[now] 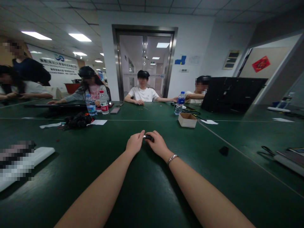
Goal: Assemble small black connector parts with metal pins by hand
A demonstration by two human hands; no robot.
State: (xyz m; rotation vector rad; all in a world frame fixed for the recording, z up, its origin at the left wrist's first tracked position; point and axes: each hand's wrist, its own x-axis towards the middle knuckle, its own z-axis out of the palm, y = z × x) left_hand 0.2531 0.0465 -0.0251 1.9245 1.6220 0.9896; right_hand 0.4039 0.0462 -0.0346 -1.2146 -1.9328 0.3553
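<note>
A small black object with a shiny silver end [149, 137] is held level between my hands, just above or on the green table [142, 177]. My right hand [159, 145], with a metal bracelet on its wrist, is closed around the black body. My left hand [134, 144] is closed at the silver end, its thumb pointing up beside it. The object is partly hidden by the fingers, so I cannot tell its exact kind.
A small cardboard box [187, 120] and a water bottle [180, 103] stand ahead to the right. Two bottles [104, 103], tangled black cables [77, 121] and paper lie ahead to the left. A small black item [224, 150] lies at right. Several people sit across the table.
</note>
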